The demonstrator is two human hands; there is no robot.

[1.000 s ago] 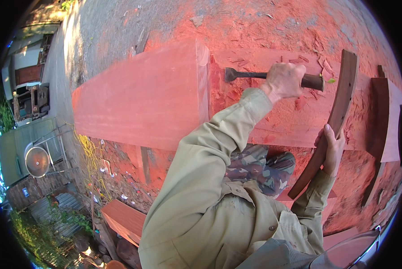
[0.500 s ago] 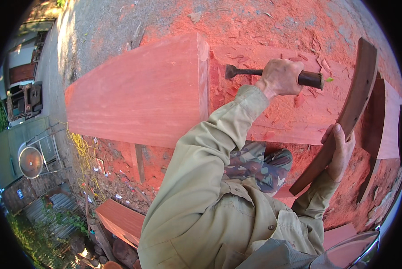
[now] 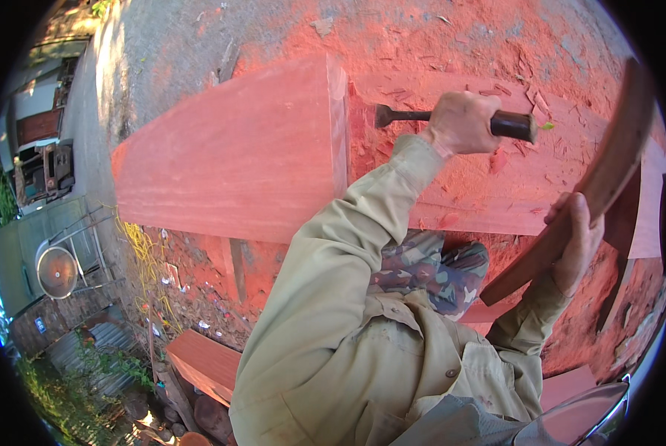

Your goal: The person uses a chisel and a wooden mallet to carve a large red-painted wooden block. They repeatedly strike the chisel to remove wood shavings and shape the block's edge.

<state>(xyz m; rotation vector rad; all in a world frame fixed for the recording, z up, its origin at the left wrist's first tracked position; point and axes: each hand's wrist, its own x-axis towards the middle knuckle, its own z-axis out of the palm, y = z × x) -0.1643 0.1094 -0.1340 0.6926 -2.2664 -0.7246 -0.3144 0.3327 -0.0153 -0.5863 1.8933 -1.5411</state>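
My left hand (image 3: 459, 123) is closed around a chisel (image 3: 515, 126) with a dark handle. It lies almost level, its wide blade pointing left toward the step where a tall block of reddish wood (image 3: 229, 152) rises from a lower, recessed face (image 3: 489, 186). Farther right, my right hand (image 3: 579, 241) grips a long, curved, dark brown wooden bar (image 3: 608, 160) near its lower half. The bar slants up to the right, its top end apart from the chisel. Chips and red sawdust cover much of the recessed face.
Red sawdust covers the ground around the timber. Another reddish block (image 3: 203, 364) lies at lower left, near a tangle of yellow cord (image 3: 143, 253). A metal handcart (image 3: 58, 271) stands at far left, and more cut timber (image 3: 648, 201) is at far right.
My right hand has moved the curved bar to the right, away from the chisel's handle end. The chisel and my left hand have hardly moved.
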